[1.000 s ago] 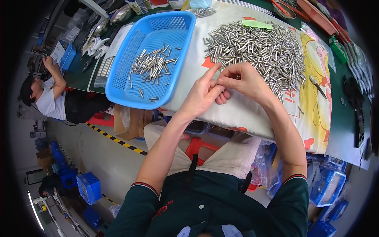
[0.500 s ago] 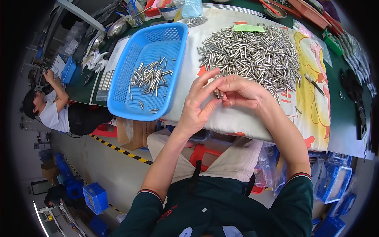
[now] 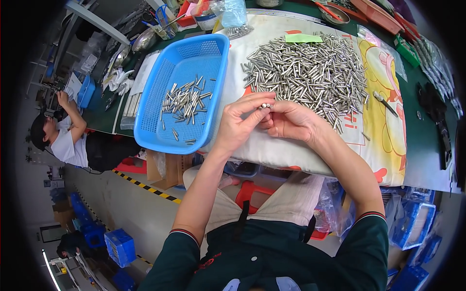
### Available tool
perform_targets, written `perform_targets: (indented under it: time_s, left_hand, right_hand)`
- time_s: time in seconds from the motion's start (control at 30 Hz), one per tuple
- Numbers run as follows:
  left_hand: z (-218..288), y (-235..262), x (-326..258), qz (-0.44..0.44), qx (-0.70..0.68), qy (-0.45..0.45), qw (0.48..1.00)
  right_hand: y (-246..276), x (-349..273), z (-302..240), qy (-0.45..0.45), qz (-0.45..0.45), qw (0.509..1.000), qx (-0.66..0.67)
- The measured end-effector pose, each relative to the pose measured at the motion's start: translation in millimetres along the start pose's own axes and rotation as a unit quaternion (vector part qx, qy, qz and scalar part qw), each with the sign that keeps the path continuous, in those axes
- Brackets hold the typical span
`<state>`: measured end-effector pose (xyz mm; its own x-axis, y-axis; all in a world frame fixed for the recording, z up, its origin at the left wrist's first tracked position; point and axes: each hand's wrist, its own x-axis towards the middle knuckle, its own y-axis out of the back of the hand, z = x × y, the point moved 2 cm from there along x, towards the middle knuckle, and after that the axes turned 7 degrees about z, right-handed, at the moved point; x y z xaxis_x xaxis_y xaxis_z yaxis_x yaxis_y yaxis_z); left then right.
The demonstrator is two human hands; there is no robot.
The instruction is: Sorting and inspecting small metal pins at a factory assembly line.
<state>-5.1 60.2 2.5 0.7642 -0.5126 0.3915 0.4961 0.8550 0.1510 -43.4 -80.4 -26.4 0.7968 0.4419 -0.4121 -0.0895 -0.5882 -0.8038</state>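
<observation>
The left hand (image 3: 234,125) pinches a small bunch of pins (image 3: 265,105) between its thumb and fingers, their bright round ends facing the camera. The right hand (image 3: 292,120) meets it from the other side, its fingers curled and its fingertips right at the bunch; how much of the grip is its own I cannot tell, since the fingers hide one another. The bunch sits at the point where the two hands come together, above the near part of a pale printed cloth (image 3: 272,151) that covers much of the desk (image 3: 413,145). Just beyond the hands, and stretching off to the right, the pile (image 3: 310,72) of loose metal pins spreads over the cloth, its near edge close to the right wrist. A green slip (image 3: 303,38) lies across the far edge of the pile. To the left of the left hand, and apart from it, stands a blue basket (image 3: 219,77) with perforated walls; a smaller heap (image 3: 185,104) of the same pins lies scattered on its bottom. Right of the pile, on the yellow part of the cloth, rests a slim tool (image 3: 386,105) with a dark handle, and a stray pin (image 3: 366,136) lies nearer the person, beyond the right forearm.
</observation>
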Motion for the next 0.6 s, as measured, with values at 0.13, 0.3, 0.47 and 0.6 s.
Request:
perform_targets:
  time_s: [0.13, 0.3, 0.47, 0.6]
  left_hand:
    - [-3.1, -3.5, 0.6, 0.027, -0.028, 0.074, 0.996]
    - [-3.0, -6.5, 0.3, 0.056, -0.061, 0.133, 0.988]
    - [-12.4, -1.7, -4.3, 0.120, -0.033, 0.065, 0.990]
    - [-7.0, -3.2, -12.4, 0.141, -0.087, 0.167, 0.972]
  right_hand:
    - [2.1, 4.9, 2.7, 0.001, -0.005, 1.000, 0.010]
    - [-3.7, 2.1, 2.1, 0.018, 0.034, 0.999, -0.012]
    - [-15.8, -8.5, -6.8, 0.281, 0.205, 0.859, -0.376]
    - [-22.1, -13.5, -11.6, 0.444, 0.215, 0.765, -0.414]
